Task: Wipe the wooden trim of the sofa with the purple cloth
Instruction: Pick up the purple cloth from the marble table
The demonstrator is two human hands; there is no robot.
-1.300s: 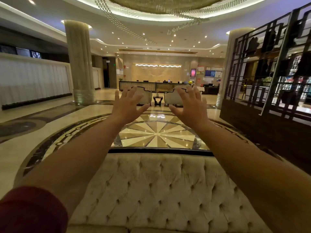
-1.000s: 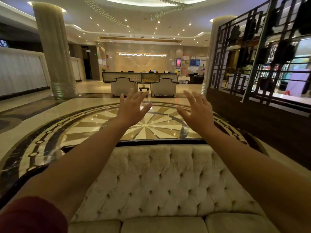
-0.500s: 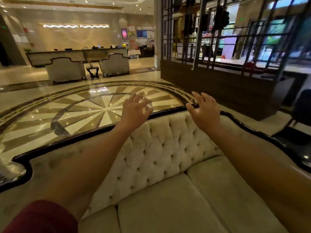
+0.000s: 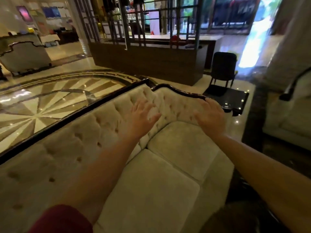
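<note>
The wooden trim is dark and runs along the top of the sofa back, from near left to far right, where it curves over the arm. My left hand is open, fingers spread, above the tufted back. My right hand is open too, near the far-right trim; whether it touches, I cannot tell.

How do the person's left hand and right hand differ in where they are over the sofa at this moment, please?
The left hand is in front of the tufted backrest, near the corner, while the right hand is out by the sofa's end, its fingertips at the dark wooden trim. The left hand's fingers are spread, the right hand's closer together. Both are open, palms down, and hold nothing; no purple cloth is in view.
</note>
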